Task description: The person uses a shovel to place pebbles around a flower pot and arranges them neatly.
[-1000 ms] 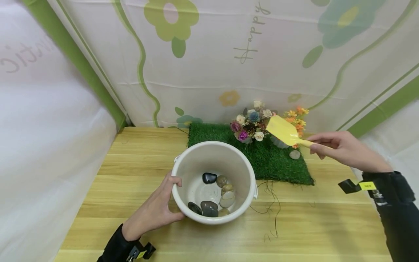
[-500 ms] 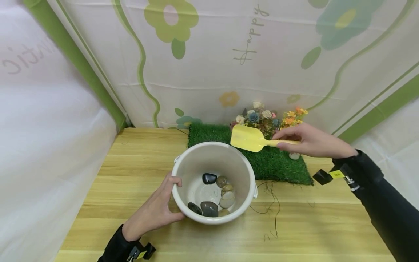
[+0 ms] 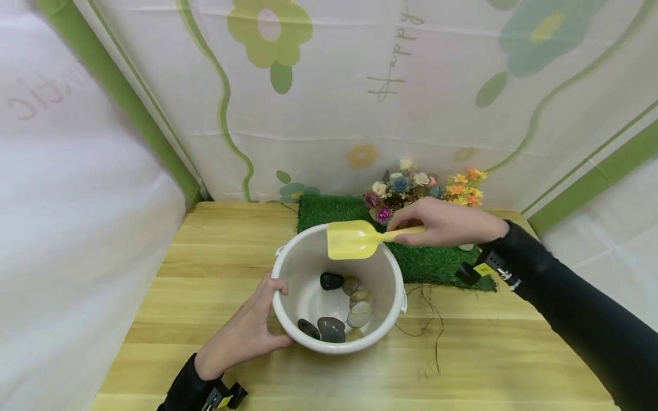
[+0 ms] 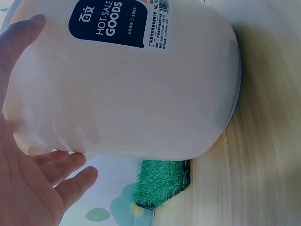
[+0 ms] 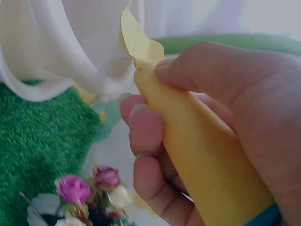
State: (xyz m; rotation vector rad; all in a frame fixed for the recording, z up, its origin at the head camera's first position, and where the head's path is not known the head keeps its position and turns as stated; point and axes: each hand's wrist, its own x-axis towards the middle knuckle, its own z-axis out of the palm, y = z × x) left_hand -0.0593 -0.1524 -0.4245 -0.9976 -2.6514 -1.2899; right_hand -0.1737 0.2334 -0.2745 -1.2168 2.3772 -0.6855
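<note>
A white plastic bucket point(image 3: 304, 265) is standing upright on the wooden table point(image 3: 205, 274), showing a dark blue label point(image 4: 110, 23) (reading "HOT-SALE GOODS") on its side and holding smooth stones point(image 3: 331, 329), some dark, some pale, at its bottom. A yellow shovel point(image 3: 354, 241) is hanging over the bucket's far rim, its broad blade pointing left, its thick handle point(image 5: 197, 146) extending right.

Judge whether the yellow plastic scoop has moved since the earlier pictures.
Yes: against the rectangular green grass mat, the scoop moved left and downward in view, over the round white bucket.
</note>
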